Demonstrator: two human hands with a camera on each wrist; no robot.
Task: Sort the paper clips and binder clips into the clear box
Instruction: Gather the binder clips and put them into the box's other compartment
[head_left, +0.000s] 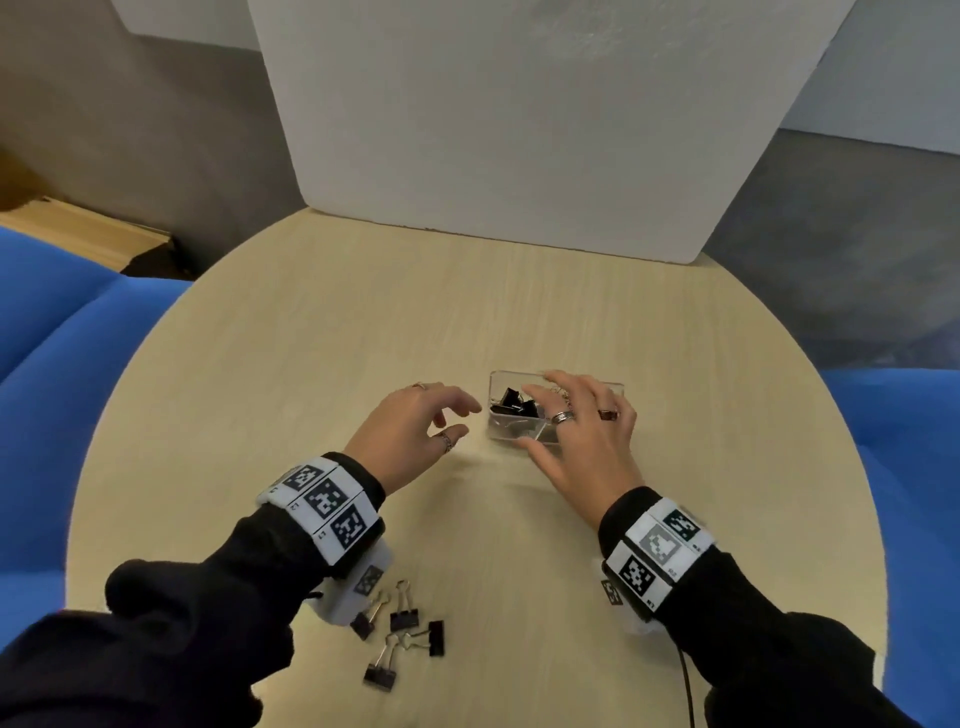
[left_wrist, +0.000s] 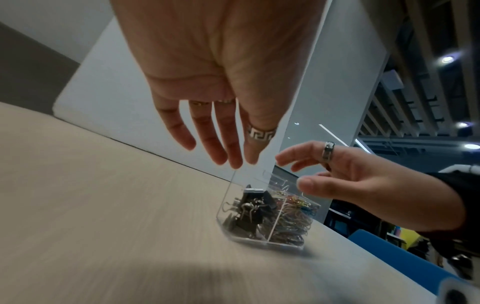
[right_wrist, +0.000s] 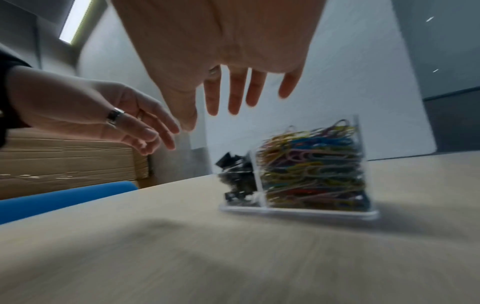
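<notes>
The left hand (head_left: 410, 431) hovers empty, fingers loosely spread, just left of the clear box (head_left: 498, 431). The right hand (head_left: 582, 431) hangs open over it, seemingly not touching. Inside: black binder clips (left_wrist: 249, 209) left, coloured paper clips (right_wrist: 311, 164) right

table (head_left: 311, 364): pale beige wood grain
clear box (right_wrist: 358, 127): transparent, colourless
binder clips (head_left: 402, 618): black bodies, silver wire handles
paper clips (right_wrist: 311, 164): mixed yellow, blue, pink, red
wristbands (head_left: 324, 501): white with black square-pixel markers
sleeves (head_left: 182, 623): black
seats (head_left: 62, 312): blue
board (head_left: 519, 130): white
</notes>
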